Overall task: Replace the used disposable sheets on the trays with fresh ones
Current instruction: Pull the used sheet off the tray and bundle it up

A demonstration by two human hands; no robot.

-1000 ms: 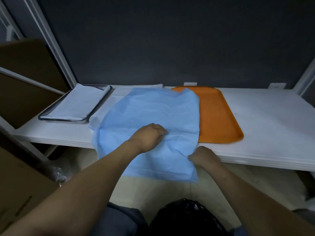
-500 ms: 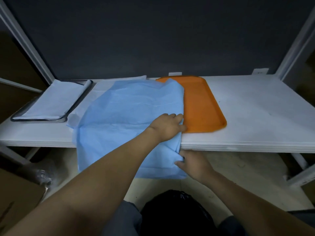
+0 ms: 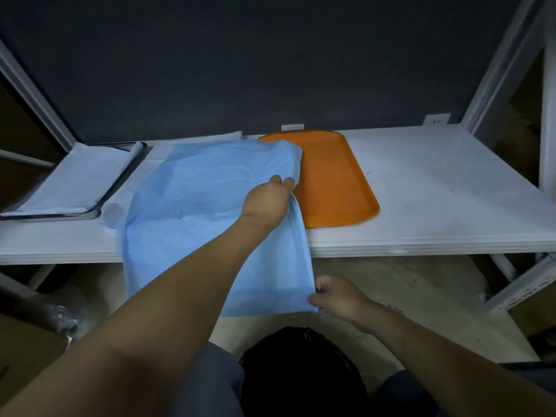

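A large blue disposable sheet (image 3: 198, 188) lies on the white shelf (image 3: 436, 200) and hangs over its front edge. My left hand (image 3: 266, 198) grips the sheet's right edge beside the bare orange tray (image 3: 334, 179). My right hand (image 3: 337, 296) pinches the sheet's lower right corner below the shelf edge. At the far left a metal tray (image 3: 90, 213) carries a white sheet (image 3: 75, 179). White sheets (image 3: 120, 206) lie under the blue one.
A black bag (image 3: 301, 368) sits open below me on the floor. Cardboard boxes (image 3: 21, 350) stand at the lower left. White rack posts (image 3: 499, 64) frame the shelf on both sides, with a dark wall behind.
My left hand slid right across the blue sheet to its right edge and took hold of it. My right hand stayed on the lower corner. The view shifted right.
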